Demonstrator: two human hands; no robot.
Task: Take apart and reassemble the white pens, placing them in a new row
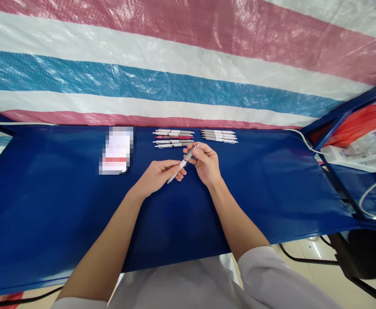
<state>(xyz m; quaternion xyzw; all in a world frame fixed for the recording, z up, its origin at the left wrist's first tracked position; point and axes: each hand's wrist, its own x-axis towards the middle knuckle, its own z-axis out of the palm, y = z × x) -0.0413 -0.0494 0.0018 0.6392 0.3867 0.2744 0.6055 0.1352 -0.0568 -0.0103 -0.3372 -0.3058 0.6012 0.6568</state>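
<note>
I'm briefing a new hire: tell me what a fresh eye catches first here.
Probably the red, white and blue striped sheeting behind the blue table. Then, at centre, the left hand and right hand holding a white pen; beyond them, a red pen in the left group of pens.

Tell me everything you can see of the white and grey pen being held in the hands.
The slim white and grey pen looks plastic, with a white barrel, a greyer section toward its far end and a shiny, silvery tip there. It slants from near left to far right over the blue tabletop. The left hand holds its nearer part, the right hand its farther part. Fingers hide some of it.
</note>
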